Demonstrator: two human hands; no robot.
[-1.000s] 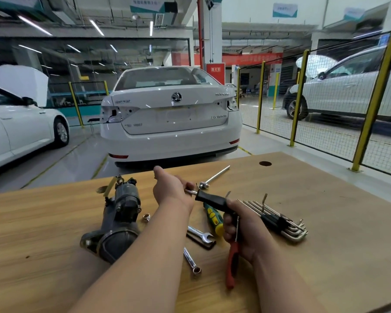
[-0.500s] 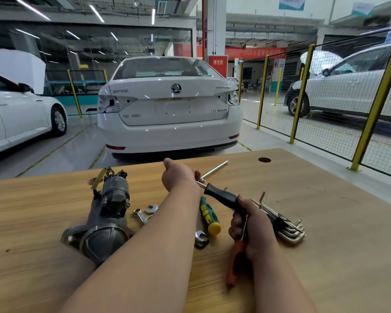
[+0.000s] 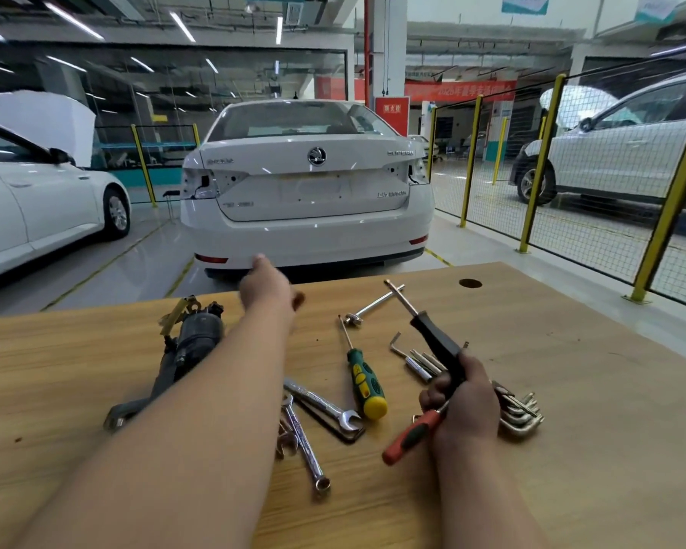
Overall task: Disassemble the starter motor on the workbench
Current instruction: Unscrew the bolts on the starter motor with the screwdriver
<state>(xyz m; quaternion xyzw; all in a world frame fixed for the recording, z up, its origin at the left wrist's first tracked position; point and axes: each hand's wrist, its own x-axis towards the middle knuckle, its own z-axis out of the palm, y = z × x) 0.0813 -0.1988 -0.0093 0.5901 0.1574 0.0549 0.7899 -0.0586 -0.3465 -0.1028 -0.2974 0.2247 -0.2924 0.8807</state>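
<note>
1. Workbench: wood top.
2. Starter motor: lying on bench far-left, partly behind my L forearm. Looks whole, so I judge teardown approx. nil.
3. L hand: stretched fwd, blurred, can't tell grip.
4. R hand: wrapped round black-handled driver + red-handled tool.

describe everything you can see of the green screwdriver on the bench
The green screwdriver lies flat on the wooden workbench. Its plastic-looking handle is green with yellow patches and a yellow end cap, nearest the person; a thin bare metal shaft points toward the far edge. The cap sits by the open end of a spanner; contact is unclear. Neither the left hand nor the right hand touches it.
</note>
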